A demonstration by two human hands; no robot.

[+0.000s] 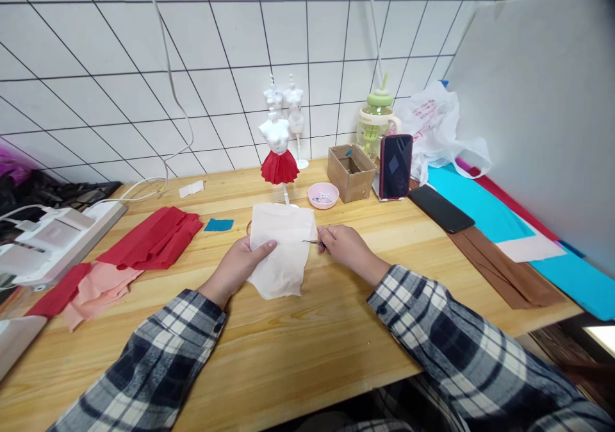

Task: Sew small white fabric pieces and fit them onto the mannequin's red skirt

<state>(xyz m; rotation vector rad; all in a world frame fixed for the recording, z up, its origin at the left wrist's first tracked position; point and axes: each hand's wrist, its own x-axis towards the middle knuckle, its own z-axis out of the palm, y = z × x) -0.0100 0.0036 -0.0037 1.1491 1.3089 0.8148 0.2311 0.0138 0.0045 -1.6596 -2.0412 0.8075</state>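
Observation:
A pale pink sheet of crepe paper (pixel 281 268) is held up above the wooden table. My left hand (pixel 237 264) pinches its left edge, with the thumb lying on the front side. From the right, my right hand (pixel 346 247) grips a small pair of scissors (pixel 313 242), whose thin blades lie at the sheet's right edge; the handles are mostly hidden by the fingers. Just behind the sheet stands a white mini dress form (pixel 275 134) in a pleated red skirt (pixel 279 166). A pink dish (pixel 323 204) of small shiny beads is beside it.
Folded red paper (pixel 154 236), a blue scrap (pixel 219 225) and a power strip (pixel 62 246) lie left. A cardboard box (pixel 352 174), green-lidded bottle (pixel 375 121) and propped phone (pixel 395 166) stand at the back right. Brown paper (pixel 504 272) and blue paper (pixel 480 201) lie far right.

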